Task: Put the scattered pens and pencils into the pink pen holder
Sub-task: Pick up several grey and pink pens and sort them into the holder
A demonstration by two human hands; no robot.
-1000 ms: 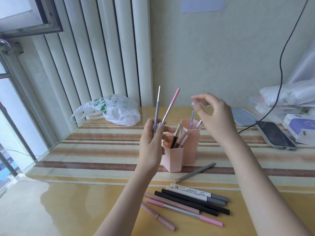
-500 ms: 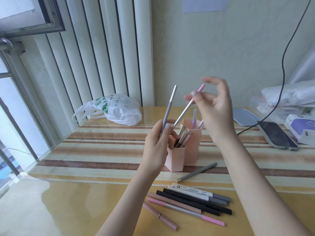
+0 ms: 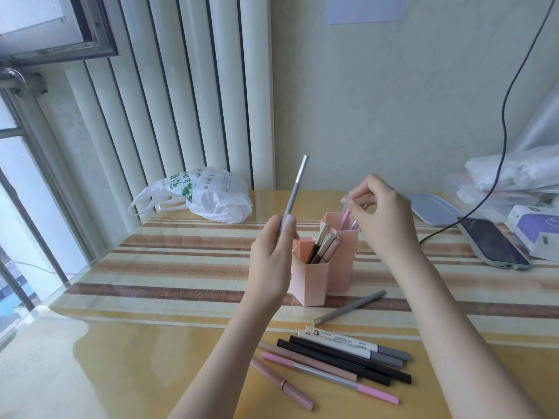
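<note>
over the pink pen holder (image 3: 338, 261), right hand (image 3: 381, 219) pinching pink-tipped pen (image 3: 345, 213), left hand (image 3: 272, 255) gripping grey pencil (image 3: 295, 193) upright

Left hand (image 3: 273, 255) raised, fingers pinched; right hand (image 3: 382, 219) likewise, higher.
</note>
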